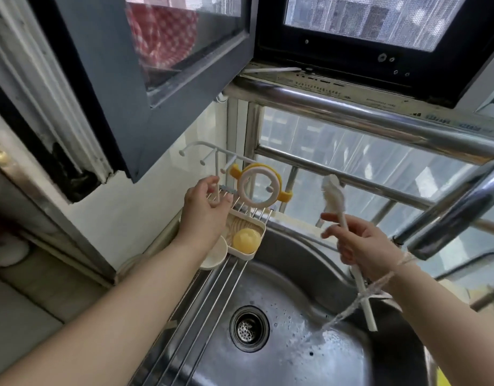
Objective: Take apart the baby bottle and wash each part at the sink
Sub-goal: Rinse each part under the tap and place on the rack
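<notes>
A white bottle brush [335,197] points bristle end up, and my right hand [360,243] grips its long handle above the sink [282,274]. My left hand [204,208] reaches to the cream drying rack [240,213] at the sink's back left. Its fingers are loosely curved on either side of a white rack post and hold nothing. A bottle collar ring with yellow handles [257,188] hangs on the rack. A round yellow part [246,240] lies in the rack's tray. Water [343,314] runs from the tap [449,215] past my right wrist into the basin.
The drain strainer [249,328] sits in the wet basin. A wire shelf [209,302] spans the sink's left edge, with a cream dish [214,256] on it. A dark window sash [145,87] hangs open overhead. Steel railing bars [351,115] run behind the sink.
</notes>
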Tool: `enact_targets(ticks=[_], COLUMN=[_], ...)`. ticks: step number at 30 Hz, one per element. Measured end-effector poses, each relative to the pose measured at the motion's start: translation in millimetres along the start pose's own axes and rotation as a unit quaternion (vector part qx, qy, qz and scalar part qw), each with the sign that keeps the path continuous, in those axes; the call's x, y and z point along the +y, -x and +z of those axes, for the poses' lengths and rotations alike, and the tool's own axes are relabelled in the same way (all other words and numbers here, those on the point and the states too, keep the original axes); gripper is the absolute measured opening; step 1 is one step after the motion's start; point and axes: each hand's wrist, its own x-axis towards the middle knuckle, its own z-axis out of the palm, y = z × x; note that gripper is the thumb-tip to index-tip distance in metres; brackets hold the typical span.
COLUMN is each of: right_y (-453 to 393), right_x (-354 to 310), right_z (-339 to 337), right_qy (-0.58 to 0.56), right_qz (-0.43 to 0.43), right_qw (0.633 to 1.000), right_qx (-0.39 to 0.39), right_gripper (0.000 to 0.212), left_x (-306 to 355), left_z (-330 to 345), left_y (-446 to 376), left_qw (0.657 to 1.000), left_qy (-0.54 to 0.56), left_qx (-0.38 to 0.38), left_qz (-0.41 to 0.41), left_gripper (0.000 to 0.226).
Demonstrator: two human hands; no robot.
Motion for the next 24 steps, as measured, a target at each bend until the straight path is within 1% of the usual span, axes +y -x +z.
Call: enact_targets(ticks=[2, 3, 4, 5, 6, 7, 8, 9, 10, 12, 13, 14, 16, 17, 18, 19, 20, 23, 24], right_y=[12.9, 19.6, 27.5, 37.0, 46.7, 57.2, 66.0, 74.9, 83.7, 99.5, 107.2, 115.0, 128.2, 134.1, 139.5, 144.3, 148.0, 156.8, 159.1], right_x=[2.7, 4.9, 7.7, 11.4, 17.8, 25.0, 35.6, 47.6, 59.2, 80.6, 90.5, 98.6, 110.6, 113.9, 117.0, 119.5, 121.3, 122.3, 121.5], right_z=[-3.3, -5.2, -7.3, -8.1, -7.7, -5.7, -4.7, -3.0, -2.2, -2.9, -3.1, -2.4, 1.9, 4.9, 8.0, 11.5, 14.5, 22.1, 23.7], right_qy=[-0.068, -0.083, -0.067, -0.034, -0.002, 0.007, 0.013, 0.032, 0.082, 0.226, 0.308, 0.377, 0.46, 0.477, 0.482, 0.48, 0.473, 0.455, 0.45], right_qz=[0.004, 0.018, 0.037, 0.06, 0.084, 0.113, 0.145, 0.175, 0.2, 0.231, 0.234, 0.23, 0.222, 0.222, 0.225, 0.227, 0.228, 0.219, 0.214], right_qw=[0.998, 0.996, 0.997, 0.998, 0.996, 0.993, 0.989, 0.983, 0.974, 0.941, 0.915, 0.887, 0.844, 0.834, 0.83, 0.831, 0.836, 0.85, 0.855], right_qx=[0.016, 0.009, -0.005, -0.014, -0.02, -0.025, -0.034, -0.049, -0.067, -0.097, -0.115, -0.138, -0.165, -0.169, -0.17, -0.167, -0.162, -0.149, -0.145], right_gripper=[0.035, 0.047, 0.061, 0.061, 0.045, 0.027, 0.02, 0.019, 0.018, 0.015, 0.014, 0.016, 0.024, 0.026, 0.027, 0.026, 0.025, 0.019, 0.018], left_x=[-8.0, -11.8, -15.3, -19.3, -23.9, -29.1, -34.6, -40.2, -45.4, -57.0, -65.4, -72.9, -89.6, -98.8, -108.7, -118.3, -125.4, -142.0, -144.8], left_z=[-8.1, -12.6, -17.6, -23.2, -29.9, -37.1, -44.6, -53.1, -62.2, -81.9, -91.9, -101.8, -116.6, -120.0, -121.2, -120.1, -116.8, -109.2, -107.8], left_y=[16.7, 26.1, 35.3, 44.1, 52.5, 60.4, 67.5, 74.4, 80.6, 90.6, 94.2, 98.5, 103.5, 104.5, 105.7, 106.3, 105.9, 102.7, 102.2], left_qw=[1.0, 0.999, 0.999, 0.999, 0.998, 0.997, 0.996, 0.995, 0.993, 0.986, 0.979, 0.965, 0.918, 0.89, 0.866, 0.849, 0.841, 0.829, 0.827], left_qy=[0.018, 0.031, 0.041, 0.037, 0.021, 0.0, -0.022, -0.039, -0.057, -0.094, -0.128, -0.178, -0.294, -0.342, -0.384, -0.417, -0.434, -0.467, -0.472], left_qx=[-0.013, -0.02, -0.027, -0.037, -0.053, -0.07, -0.084, -0.094, -0.104, -0.132, -0.154, -0.179, -0.214, -0.23, -0.238, -0.242, -0.257, -0.282, -0.284], left_qz=[-0.009, -0.013, -0.01, -0.001, 0.01, 0.019, 0.022, 0.022, 0.02, 0.023, 0.036, 0.068, 0.16, 0.193, 0.214, 0.217, 0.195, 0.122, 0.11], left_gripper=[0.033, 0.029, 0.028, 0.029, 0.031, 0.033, 0.035, 0.035, 0.033, 0.03, 0.028, 0.027, 0.023, 0.021, 0.02, 0.019, 0.017, 0.02, 0.02])
